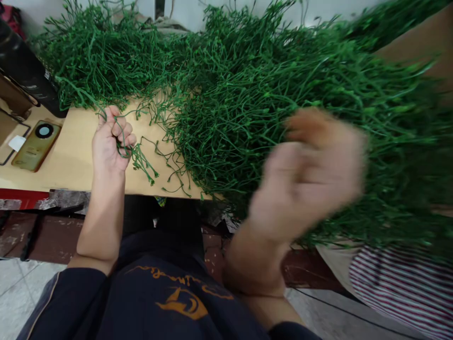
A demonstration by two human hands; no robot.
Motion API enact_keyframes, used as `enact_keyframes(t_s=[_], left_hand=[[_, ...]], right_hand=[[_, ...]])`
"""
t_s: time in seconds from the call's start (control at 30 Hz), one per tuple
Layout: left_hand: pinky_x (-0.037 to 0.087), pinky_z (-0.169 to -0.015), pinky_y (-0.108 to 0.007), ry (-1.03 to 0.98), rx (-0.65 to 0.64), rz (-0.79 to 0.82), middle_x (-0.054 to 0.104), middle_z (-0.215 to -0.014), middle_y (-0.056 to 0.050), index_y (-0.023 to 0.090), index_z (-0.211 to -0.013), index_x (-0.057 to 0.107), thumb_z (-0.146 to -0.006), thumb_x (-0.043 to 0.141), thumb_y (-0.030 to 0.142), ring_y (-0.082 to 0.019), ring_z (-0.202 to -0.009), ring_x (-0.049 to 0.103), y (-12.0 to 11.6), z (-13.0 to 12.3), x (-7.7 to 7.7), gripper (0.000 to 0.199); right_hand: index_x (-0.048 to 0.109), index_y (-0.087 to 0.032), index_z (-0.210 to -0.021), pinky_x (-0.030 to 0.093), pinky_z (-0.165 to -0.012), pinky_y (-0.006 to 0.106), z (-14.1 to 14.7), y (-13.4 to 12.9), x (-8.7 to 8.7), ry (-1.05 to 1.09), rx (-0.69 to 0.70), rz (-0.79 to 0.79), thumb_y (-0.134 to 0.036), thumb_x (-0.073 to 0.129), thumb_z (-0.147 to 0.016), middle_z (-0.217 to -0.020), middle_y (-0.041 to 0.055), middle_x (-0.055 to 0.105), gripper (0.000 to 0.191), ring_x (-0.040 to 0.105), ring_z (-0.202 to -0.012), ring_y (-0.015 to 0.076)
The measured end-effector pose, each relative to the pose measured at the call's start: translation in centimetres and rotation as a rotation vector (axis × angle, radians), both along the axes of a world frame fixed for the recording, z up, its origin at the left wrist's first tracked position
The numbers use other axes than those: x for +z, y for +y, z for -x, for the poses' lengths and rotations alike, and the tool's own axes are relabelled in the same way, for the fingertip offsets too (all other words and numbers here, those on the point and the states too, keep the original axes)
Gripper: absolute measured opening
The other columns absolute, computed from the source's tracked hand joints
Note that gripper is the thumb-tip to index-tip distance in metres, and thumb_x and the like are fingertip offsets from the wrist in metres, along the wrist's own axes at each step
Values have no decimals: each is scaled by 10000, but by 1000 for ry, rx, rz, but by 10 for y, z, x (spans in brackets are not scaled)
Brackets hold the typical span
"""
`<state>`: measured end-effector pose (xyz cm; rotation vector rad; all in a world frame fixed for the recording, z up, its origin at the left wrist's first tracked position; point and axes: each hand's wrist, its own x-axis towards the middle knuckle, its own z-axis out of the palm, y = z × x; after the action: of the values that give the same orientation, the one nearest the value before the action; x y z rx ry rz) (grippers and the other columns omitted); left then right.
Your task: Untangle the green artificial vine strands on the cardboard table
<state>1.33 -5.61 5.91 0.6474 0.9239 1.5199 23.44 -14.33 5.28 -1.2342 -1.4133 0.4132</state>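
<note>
- Head view, left hand: the left hand point(115, 137) is over the tabletop point(76, 151), palm turned up and fingers curled closed on thin green strands point(122, 134). The strands loop across the fingers.
- Head view, beside that hand: a small green cluster point(144, 165) with lighter, knobbed tips lies just to the right of the left hand's curled fingers; whether it joins the held strands is unclear.
- Head view, right hand: the right hand point(307, 174) is strongly blurred over the big heap point(226, 104) of green, wiry stems. Its fingers look bent, but how far they are closed, and whether they hold anything, cannot be told. An orange-brown blur shows at its upper edge.
- Head view, heap: the tangled green mass spreads along the back of the tabletop and covers much of its right side, with loose stems straggling onto the bare surface between the hands.
- Head view, left end: a black bottle point(30, 68) leans in the picture beside the heap. Near its base lies a phone point(36, 145), camera side up, with a small white piece point(16, 142) at its left edge.
- Head view, right side: a brown panel point(421, 45) stands behind the heap, and a striped cloth point(399, 288) shows below the heap's lower right.
- Head view, bottom: a dark shirt point(155, 293) with orange lettering and a drawn emblem is in front of the tabletop.
</note>
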Motion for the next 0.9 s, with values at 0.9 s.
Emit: enact_keyframes(t_s=[0.9], left_hand=[[72,-463,-252,248,388,-115,207,-522,59,185,-710,378,-957,388,151,-42,-428,169,25,8,-20,249]], right_hand=[[353,-197,-634,314,-563,265,83,-25,-41,-104,515,-34,-195,373,-898,-583,-6,404,265,389,-570,109]])
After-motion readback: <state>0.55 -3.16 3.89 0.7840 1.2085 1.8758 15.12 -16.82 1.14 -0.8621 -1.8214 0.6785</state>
